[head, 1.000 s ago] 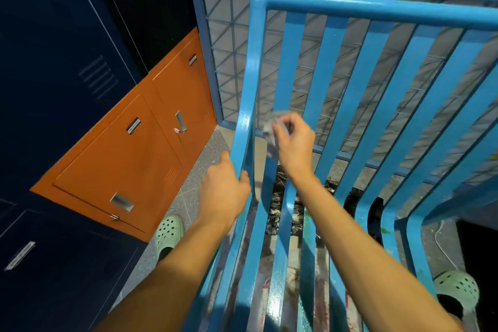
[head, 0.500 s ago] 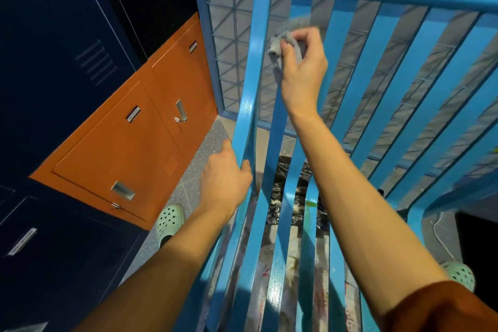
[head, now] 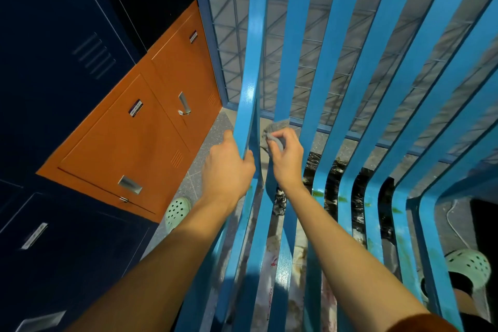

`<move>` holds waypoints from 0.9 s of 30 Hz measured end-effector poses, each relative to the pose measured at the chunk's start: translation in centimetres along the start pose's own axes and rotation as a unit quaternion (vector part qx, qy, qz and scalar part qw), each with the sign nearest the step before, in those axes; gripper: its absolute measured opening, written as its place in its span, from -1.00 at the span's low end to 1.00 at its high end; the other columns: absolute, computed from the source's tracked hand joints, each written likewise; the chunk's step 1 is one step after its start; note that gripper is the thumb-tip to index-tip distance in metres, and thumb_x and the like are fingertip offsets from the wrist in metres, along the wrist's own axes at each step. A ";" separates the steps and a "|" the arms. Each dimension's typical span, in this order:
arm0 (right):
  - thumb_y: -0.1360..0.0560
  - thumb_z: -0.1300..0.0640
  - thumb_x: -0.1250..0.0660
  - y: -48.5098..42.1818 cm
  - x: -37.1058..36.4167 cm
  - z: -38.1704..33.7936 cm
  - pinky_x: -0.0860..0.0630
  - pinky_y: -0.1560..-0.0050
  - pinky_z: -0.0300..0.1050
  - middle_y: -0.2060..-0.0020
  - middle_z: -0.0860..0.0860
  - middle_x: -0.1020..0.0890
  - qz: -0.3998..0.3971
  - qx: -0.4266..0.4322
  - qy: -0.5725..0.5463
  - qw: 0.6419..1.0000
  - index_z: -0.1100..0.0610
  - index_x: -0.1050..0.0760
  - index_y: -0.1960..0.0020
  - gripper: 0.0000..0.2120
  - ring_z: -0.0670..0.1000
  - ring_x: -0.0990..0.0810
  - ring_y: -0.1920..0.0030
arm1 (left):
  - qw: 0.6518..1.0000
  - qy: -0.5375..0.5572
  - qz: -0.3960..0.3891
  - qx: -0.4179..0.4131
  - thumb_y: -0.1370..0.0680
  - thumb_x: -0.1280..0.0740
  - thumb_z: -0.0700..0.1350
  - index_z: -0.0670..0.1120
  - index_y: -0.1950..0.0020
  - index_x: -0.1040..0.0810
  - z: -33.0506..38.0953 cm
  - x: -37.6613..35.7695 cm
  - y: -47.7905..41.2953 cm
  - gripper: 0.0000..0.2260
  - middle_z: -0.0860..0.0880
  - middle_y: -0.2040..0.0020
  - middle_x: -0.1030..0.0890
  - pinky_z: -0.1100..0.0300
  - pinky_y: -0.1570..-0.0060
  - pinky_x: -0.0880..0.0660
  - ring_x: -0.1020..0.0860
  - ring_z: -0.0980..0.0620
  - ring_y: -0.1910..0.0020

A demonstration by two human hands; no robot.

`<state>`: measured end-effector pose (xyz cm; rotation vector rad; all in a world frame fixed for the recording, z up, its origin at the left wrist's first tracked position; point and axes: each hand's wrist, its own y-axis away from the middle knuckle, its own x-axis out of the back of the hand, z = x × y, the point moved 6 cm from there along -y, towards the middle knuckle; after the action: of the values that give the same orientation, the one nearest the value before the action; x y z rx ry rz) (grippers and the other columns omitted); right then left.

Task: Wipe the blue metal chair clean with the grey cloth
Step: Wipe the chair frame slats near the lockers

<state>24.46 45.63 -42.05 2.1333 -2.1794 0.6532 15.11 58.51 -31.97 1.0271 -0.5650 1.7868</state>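
Head view — right hand [head: 286, 159] has dropped the grey cloth [head: 275, 131] down the chair slat [head: 292, 62].

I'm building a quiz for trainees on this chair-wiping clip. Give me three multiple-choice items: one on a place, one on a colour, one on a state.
1. Where is the grey cloth?
A. on the floor
B. against a backrest slat, low down
C. on the top rail

2. What colour are the lockers with handles beside the chair?
A. orange
B. yellow
C. white

3. What is the left hand doing?
A. hanging free
B. holding the cloth
C. gripping the chair's side post

Key: B, the right hand presses it there; A, orange lockers show at left; C, its fingers wrap the post.
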 end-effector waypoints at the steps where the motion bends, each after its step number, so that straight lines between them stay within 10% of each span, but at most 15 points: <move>1: -0.51 0.32 -0.34 0.5 -0.1 0.7 -0.41 0.12 -0.25 0.19 0.04 -0.52 -0.002 -0.012 -0.002 1.000 0.20 -0.50 0.13 -0.93 -0.02 -0.50 0.14 | 1.000 -0.002 0.000 0.000 -0.61 -0.30 -0.03 -0.12 -0.40 -0.33 0.0 0.0 0.0 -0.60 -0.12 0.11 -0.58 -0.08 0.20 -0.60 -0.60 -0.16 0.20; 16: -0.60 0.26 -0.19 9.2 -3.7 7.5 -0.34 0.10 -0.26 0.02 0.13 -0.57 -0.146 -0.204 0.108 0.962 0.16 -0.55 -0.01 -0.84 0.03 -0.54 0.03 | 1.000 -0.001 0.001 -0.002 -0.61 -0.31 -0.04 -0.10 -0.28 -0.35 -0.2 -0.2 -0.2 -0.70 -0.09 0.16 -0.56 -0.08 0.28 -0.62 -0.60 -0.12 0.29; 20: -0.60 0.30 -0.17 12.7 -3.0 5.4 -0.33 0.23 -0.52 0.01 0.15 -0.55 -0.155 -0.221 0.113 0.956 0.20 -0.52 -0.04 -0.85 -0.07 -0.49 0.14 | 1.000 0.008 -0.003 -0.002 -0.61 -0.30 -0.05 -0.12 -0.34 -0.33 -0.3 -0.5 -0.4 -0.65 -0.09 0.16 -0.57 -0.08 0.28 -0.63 -0.62 -0.13 0.31; 27: -0.63 0.27 -0.15 22.2 -1.4 0.9 -0.29 -0.01 -0.52 -0.20 0.09 -0.42 -0.178 -0.196 0.118 0.957 0.22 -0.43 -0.28 -0.75 -0.19 -0.46 -0.03 | 1.000 0.013 -0.005 -0.006 -0.61 -0.29 -0.04 -0.13 -0.32 -0.35 -0.5 -0.2 -0.4 -0.66 -0.15 0.07 -0.59 -0.12 0.20 -0.63 -0.62 -0.21 0.23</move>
<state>3.50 46.19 -49.50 2.0317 -1.5846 0.3849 15.27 58.92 -32.42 0.9946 -0.5532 1.7830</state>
